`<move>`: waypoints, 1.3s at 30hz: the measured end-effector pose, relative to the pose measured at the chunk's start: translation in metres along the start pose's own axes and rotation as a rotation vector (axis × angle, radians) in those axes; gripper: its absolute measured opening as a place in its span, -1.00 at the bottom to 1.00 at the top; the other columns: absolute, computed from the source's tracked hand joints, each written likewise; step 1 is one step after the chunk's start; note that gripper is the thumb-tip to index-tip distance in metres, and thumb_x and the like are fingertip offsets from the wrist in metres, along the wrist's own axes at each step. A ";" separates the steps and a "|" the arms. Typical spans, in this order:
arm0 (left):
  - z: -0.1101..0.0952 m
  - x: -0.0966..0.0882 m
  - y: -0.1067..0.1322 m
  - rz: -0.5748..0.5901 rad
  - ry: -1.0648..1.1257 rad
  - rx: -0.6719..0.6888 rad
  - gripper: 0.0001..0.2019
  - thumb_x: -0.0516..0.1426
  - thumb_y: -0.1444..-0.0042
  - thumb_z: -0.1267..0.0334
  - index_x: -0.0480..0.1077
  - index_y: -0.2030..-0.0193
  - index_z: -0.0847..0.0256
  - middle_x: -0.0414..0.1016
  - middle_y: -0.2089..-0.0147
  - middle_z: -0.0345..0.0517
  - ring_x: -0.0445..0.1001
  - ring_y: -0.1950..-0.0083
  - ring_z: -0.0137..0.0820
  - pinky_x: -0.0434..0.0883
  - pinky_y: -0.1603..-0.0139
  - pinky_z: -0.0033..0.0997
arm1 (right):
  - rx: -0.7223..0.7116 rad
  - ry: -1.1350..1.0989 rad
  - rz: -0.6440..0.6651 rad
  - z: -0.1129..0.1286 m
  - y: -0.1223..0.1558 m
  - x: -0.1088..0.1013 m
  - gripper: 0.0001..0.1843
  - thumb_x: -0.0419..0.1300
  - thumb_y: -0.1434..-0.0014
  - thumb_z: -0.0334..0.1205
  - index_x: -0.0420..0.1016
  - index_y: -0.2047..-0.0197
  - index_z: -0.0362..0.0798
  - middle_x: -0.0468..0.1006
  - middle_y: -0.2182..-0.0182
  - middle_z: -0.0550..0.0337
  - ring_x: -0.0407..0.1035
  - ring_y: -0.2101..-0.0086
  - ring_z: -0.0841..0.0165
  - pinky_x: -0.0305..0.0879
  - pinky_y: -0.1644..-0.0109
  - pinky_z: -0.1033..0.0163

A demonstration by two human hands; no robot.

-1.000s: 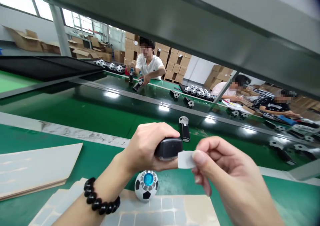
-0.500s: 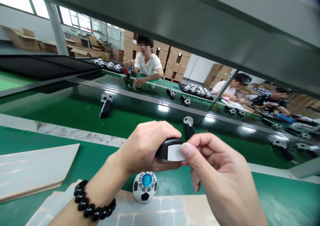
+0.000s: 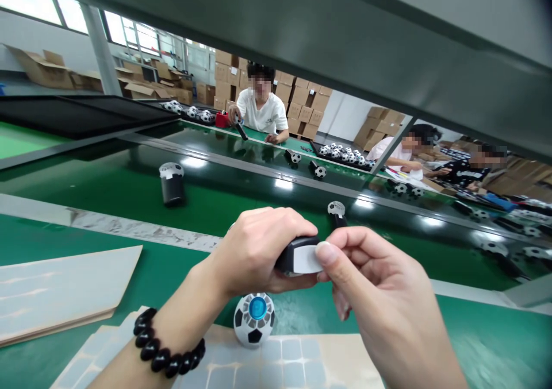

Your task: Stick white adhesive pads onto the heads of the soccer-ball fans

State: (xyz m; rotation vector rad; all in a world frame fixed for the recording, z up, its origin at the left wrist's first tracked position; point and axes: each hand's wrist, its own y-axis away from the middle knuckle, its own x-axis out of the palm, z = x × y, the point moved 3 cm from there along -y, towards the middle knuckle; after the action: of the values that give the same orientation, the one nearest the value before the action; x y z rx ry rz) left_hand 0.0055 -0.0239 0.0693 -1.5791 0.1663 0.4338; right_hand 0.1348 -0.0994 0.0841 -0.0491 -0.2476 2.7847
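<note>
My left hand (image 3: 254, 251) is closed round a black handle (image 3: 295, 250) whose football-shaped head (image 3: 254, 318), white and black with a blue centre, hangs below it over the bench. My right hand (image 3: 371, 280) pinches a small grey-white sticker (image 3: 306, 258) and presses it against the end of the handle with the thumb. A black bead bracelet (image 3: 166, 349) is on my left wrist. Under the hands lies a tan backing sheet (image 3: 280, 363) with several grey square stickers.
A stack of tan sheets (image 3: 60, 291) lies at the left. Beyond runs a green conveyor belt (image 3: 129, 191) carrying an upright football toy (image 3: 171, 183) and another (image 3: 336, 211). Three people sit across the line with trays of football toys (image 3: 340, 156). A grey beam (image 3: 302, 38) crosses overhead.
My right hand brought the sticker from beside the handle onto its end and now presses it there. The toys on the belt have moved right, and a new one came in from the left.
</note>
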 end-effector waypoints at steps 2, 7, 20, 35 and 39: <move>0.000 0.000 0.001 0.001 0.003 0.002 -0.72 0.16 -0.32 0.02 0.30 0.13 0.22 0.58 0.36 -0.12 0.59 0.41 -0.42 0.53 0.39 -0.48 | 0.005 0.000 0.001 0.000 0.000 0.000 -0.79 0.41 -0.09 -0.11 0.55 0.49 0.03 0.48 0.62 0.40 0.17 0.63 0.58 0.17 0.56 0.52; 0.000 0.000 0.002 -0.005 0.016 0.003 -0.71 0.16 -0.32 0.02 0.29 0.13 0.21 0.59 0.34 -0.11 0.59 0.40 -0.41 0.54 0.38 -0.48 | 0.045 -0.043 -0.008 0.002 0.002 0.002 -0.77 0.43 -0.06 -0.10 0.55 0.51 0.00 0.49 0.64 0.38 0.19 0.63 0.60 0.14 0.58 0.54; 0.002 0.000 0.004 -0.008 0.021 0.004 -0.70 0.18 -0.30 0.02 0.30 0.12 0.23 0.58 0.34 -0.09 0.59 0.39 -0.40 0.53 0.38 -0.47 | 0.033 -0.024 -0.008 0.001 0.001 0.002 -0.78 0.41 -0.08 -0.13 0.54 0.49 0.00 0.48 0.62 0.39 0.21 0.64 0.56 0.27 0.53 0.48; 0.009 -0.010 0.008 -0.063 0.093 0.010 -0.64 0.33 -0.15 0.09 0.33 0.07 0.21 0.55 0.35 -0.12 0.59 0.41 -0.38 0.55 0.42 -0.47 | -0.097 0.263 -0.068 0.008 0.001 -0.015 -0.69 0.21 -0.31 0.09 0.64 0.30 0.08 0.44 0.61 0.35 0.32 0.63 0.48 0.34 0.57 0.42; 0.007 -0.013 0.009 -0.189 0.237 -0.040 -0.50 0.34 -0.11 -0.07 0.32 -0.02 0.17 0.51 0.31 -0.12 0.58 0.37 -0.37 0.58 0.42 -0.46 | -0.079 0.162 -0.073 0.006 0.001 -0.012 -0.67 0.20 -0.31 0.09 0.57 0.33 0.04 0.34 0.65 0.39 0.22 0.66 0.52 0.21 0.59 0.44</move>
State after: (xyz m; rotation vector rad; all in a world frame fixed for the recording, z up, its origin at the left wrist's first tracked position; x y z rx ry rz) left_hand -0.0110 -0.0195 0.0658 -1.6660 0.1882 0.1026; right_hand 0.1452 -0.1052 0.0897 -0.2786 -0.3120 2.6796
